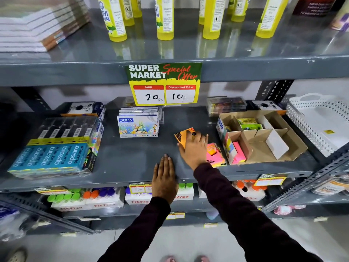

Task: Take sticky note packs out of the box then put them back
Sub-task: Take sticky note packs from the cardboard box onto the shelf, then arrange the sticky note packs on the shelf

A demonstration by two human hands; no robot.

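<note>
An open cardboard box [294, 146] with dividers sits on the grey middle shelf at the right. Green sticky note packs [247, 123] lie in its back compartments, and a pink pack [238, 150] stands in its front left one. My right hand [194, 150] rests on an orange sticky note pack [182, 136] and holds it down against the shelf, left of the box. A pink and yellow pack [214, 153] lies on the shelf between that hand and the box. My left hand [164, 178] lies flat on the shelf's front edge, holding nothing.
A DOMS pastel box [138, 126] stands behind my hands. Blue Apsara boxes [51, 157] fill the left of the shelf. A price sign [164, 84] hangs from the shelf above, which carries yellow bottles [164, 17]. A white plastic basket [319, 121] sits right of the box.
</note>
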